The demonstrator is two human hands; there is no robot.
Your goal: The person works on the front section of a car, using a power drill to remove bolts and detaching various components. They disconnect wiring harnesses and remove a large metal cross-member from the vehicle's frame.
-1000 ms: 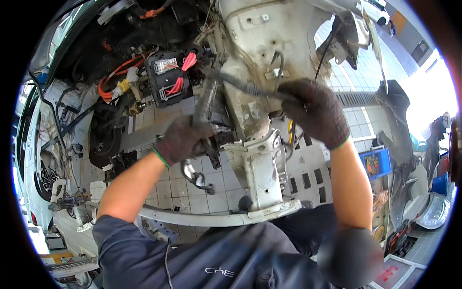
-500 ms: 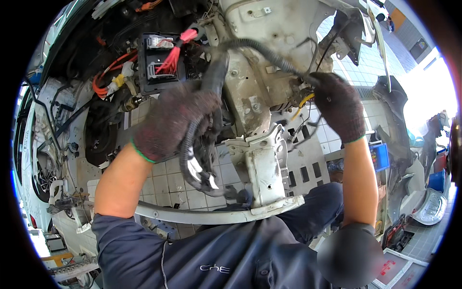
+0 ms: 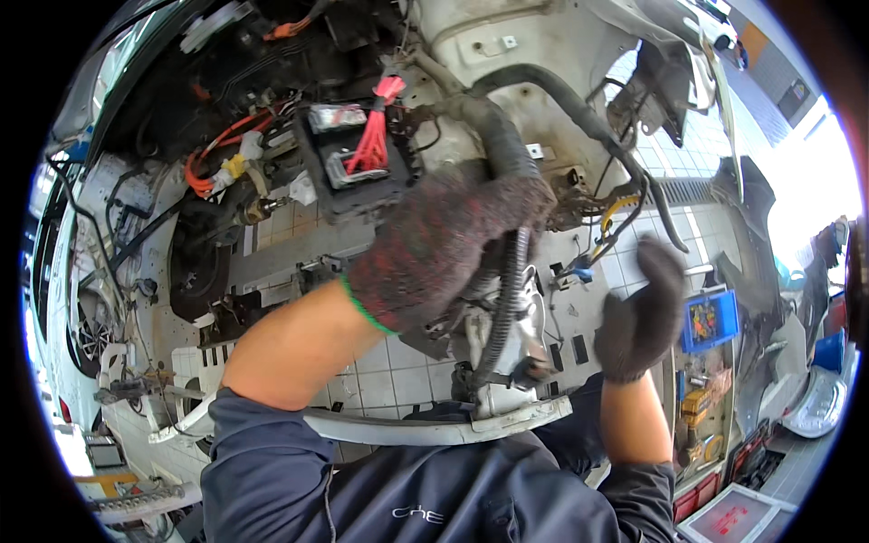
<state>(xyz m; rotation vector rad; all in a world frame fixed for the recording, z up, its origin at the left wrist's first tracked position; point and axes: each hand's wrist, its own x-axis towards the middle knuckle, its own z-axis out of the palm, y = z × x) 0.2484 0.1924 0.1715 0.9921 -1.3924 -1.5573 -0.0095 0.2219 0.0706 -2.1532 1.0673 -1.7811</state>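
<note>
My left hand (image 3: 444, 249), in a dark knitted glove with a green cuff, is closed around a thick black wiring harness (image 3: 502, 131). Below the fist a ribbed conduit (image 3: 509, 312) hangs down, with dark ends in front of the pale frame rail. From the top of the harness a branch (image 3: 566, 104) arches to the right and ends in loose drooping tails. Apart from it, my right hand (image 3: 641, 317), gloved too, is raised with its fingers and thumb apart and nothing in it; motion smears the fingertips.
Left of the harness sits a black box (image 3: 353, 181) with a pink-red wire bundle (image 3: 373, 136). Orange cables (image 3: 204, 176) lie farther left. A pale curved crossbar (image 3: 407, 430) runs before my body. At the right are a blue bin (image 3: 711, 321) of small parts and a yellow wire (image 3: 617, 213).
My left hand has moved right with the harness, and the conduit swings with it. My right hand has let go of the harness branch and dropped lower. The black box has shifted right in view.
</note>
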